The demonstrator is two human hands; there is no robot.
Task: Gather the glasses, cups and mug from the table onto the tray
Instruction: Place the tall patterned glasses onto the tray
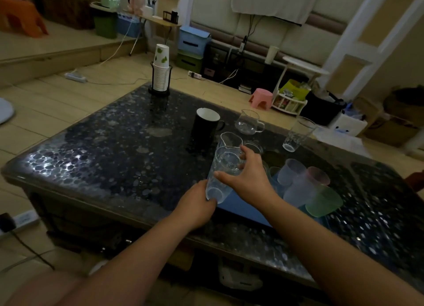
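A tall clear glass [220, 175] with a small clear pitcher [230, 142] nested in its mouth is held between both hands above the near left corner of the blue tray [247, 210]. My left hand [197, 204] grips its base; my right hand [243, 175] wraps its upper part. Pale blue [290, 171], pink [317, 176] and green [323, 201] plastic cups lie on the tray. On the table beyond stand a black mug [205, 124], a clear handled cup [249, 122] and a tall glass [297, 133].
The dark pebble-patterned table [103, 149] carries a stack of paper cups in a black holder [160, 73] at its far corner. Behind the table on the floor stand a pink stool [261, 98], storage boxes and a white rack. Cables cross the floor.
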